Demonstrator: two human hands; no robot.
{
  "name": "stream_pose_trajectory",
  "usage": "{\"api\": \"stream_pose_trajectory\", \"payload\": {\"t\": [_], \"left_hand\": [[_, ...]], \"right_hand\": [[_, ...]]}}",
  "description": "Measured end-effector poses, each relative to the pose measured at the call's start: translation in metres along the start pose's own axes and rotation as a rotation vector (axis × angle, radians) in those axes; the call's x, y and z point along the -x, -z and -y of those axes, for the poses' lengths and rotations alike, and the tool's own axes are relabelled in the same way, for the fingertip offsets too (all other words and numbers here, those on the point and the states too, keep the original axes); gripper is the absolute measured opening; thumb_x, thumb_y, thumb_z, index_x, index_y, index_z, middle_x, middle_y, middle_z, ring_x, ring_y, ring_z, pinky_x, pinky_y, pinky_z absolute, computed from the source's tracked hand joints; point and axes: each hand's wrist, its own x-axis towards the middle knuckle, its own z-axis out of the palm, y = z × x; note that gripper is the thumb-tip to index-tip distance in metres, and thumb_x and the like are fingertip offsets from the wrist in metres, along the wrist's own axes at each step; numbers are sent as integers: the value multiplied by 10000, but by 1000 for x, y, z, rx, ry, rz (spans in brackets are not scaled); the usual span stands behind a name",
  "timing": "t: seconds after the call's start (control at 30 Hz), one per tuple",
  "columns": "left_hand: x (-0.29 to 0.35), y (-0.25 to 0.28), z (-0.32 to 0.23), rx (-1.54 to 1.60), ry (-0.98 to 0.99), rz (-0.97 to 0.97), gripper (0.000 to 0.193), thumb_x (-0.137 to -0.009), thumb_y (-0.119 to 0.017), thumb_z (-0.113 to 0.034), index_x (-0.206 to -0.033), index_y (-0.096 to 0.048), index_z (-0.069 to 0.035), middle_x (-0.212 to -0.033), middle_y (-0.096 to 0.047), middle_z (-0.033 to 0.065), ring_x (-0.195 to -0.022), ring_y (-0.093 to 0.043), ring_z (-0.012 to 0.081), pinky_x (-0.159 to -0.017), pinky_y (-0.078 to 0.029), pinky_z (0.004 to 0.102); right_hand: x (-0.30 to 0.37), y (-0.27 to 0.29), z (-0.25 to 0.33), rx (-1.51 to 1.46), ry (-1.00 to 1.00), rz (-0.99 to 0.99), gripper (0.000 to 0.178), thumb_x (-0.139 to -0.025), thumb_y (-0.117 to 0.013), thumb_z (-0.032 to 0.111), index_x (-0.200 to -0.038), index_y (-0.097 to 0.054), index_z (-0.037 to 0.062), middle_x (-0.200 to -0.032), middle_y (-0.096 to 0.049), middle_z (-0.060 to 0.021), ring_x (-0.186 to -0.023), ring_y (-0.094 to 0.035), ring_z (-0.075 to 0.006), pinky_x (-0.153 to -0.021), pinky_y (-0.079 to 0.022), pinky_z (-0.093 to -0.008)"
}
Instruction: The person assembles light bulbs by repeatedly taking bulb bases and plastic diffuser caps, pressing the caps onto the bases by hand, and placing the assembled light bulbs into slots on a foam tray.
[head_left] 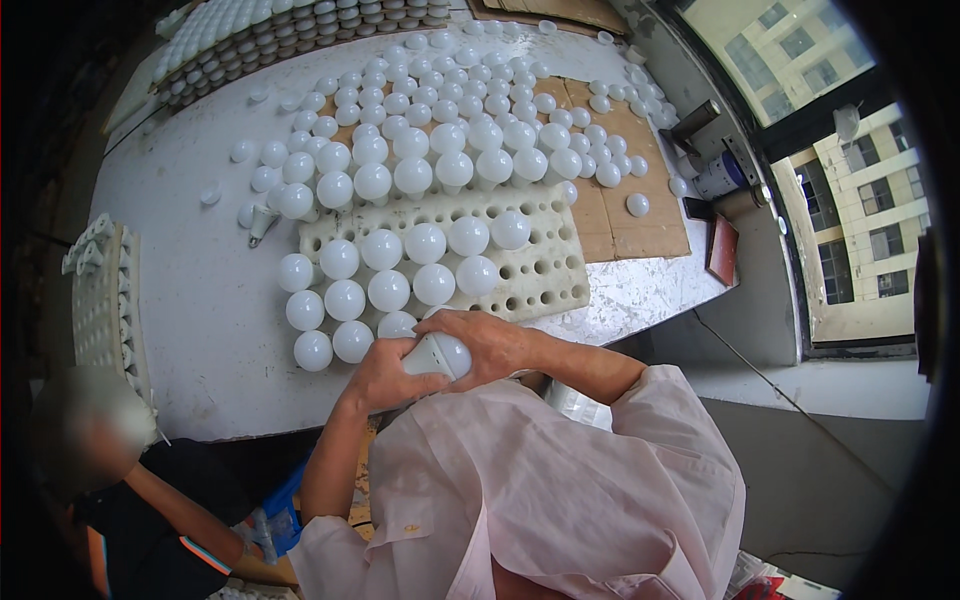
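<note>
By the left hand (392, 374), a white bulb (427, 357) is gripped by its body, just before the foam tray (548, 284); by the right hand (488, 342), its dome (457, 354) is cupped. Seating seems under way, though the joint is partly hidden; even pressure is called for.

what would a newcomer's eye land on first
Likely the white bulb domes spread across the far half of the table, partly over cardboard. Nearer, rows of round bulbs stand in a pale holed tray. By the near edge, the left hand and right hand hold a white bulb.
</note>
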Motion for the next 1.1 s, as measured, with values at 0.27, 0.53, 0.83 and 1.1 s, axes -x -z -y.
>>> {"api": "stream_pose_trajectory", "payload": {"t": [0.27, 0.53, 0.83, 1.1], "left_hand": [[0, -2, -6, -56, -148, 75, 514, -623, -806, -291, -947, -643, 72, -909, -664, 133, -847, -627, 165, -763, -491, 308], [-6, -13, -17, -28, -118, 89, 464, -634, -795, -271, -922, -652, 65, -765, -659, 109, -669, -614, 138, -628, -492, 280], [-45, -12, 34, 799, 156, 329, 431, -876, -606, -339, -1072, -567, 42, -727, -627, 93, -548, -621, 159, -348, -408, 220], [-45, -30, 38, 607, 145, 65, 539, -954, -452, -425, -1216, -463, 46, -1155, -585, 217, -823, -676, 278, -510, -534, 262]], "right_hand": [[0, -18, -9, -16, 517, -244, 578, -582, -786, 90, -1107, -548, 48, -1077, -541, -127, -991, -534, -293, -836, -456, -388], [7, -12, -13, -98, 543, -287, 438, -562, -756, 65, -954, -561, 60, -996, -538, -104, -884, -529, -258, -762, -450, -352], [17, -4, -29, -175, 221, -499, 713, -625, -773, 85, -1250, -429, 63, -1138, -503, -114, -1087, -497, -269, -927, -411, -369], [69, 25, -78, -149, -121, -888, 802, -652, -779, 100, -1332, -356, 67, -1248, -461, -124, -1171, -457, -230, -982, -382, -362]]}}
